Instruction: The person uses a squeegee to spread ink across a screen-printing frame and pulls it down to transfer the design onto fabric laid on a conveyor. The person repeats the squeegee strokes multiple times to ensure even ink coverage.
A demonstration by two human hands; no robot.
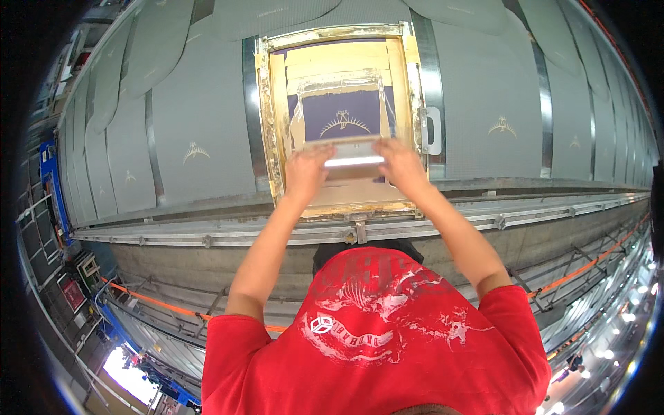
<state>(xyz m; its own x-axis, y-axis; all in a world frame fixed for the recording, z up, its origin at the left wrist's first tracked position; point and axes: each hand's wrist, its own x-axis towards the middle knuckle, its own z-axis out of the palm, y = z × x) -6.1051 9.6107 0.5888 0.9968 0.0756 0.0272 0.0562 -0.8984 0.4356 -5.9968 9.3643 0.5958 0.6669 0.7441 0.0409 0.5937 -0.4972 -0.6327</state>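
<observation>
Both my hands grip a wide metal-faced squeegee (354,151), one at each end. My left hand (308,169) closes around its left end, and my right hand (402,164) around the right. The squeegee lies across the near half of a screen-printing frame (264,117), whose wooden-looking border is smeared with yellow and whitish residue. Beyond the blade, the dark purple stencil area (324,107) shows a pale crown-like arc design. A white loop handle (433,130) sticks out from the frame's right side. Whatever lies under the blade is hidden.
Grey fabric pieces (207,124) lie along the long table, several bearing the same pale arc print. A metal rail (456,209) with small stops runs along the near edge, just in front of my body. Orange strips (166,304) show lower down.
</observation>
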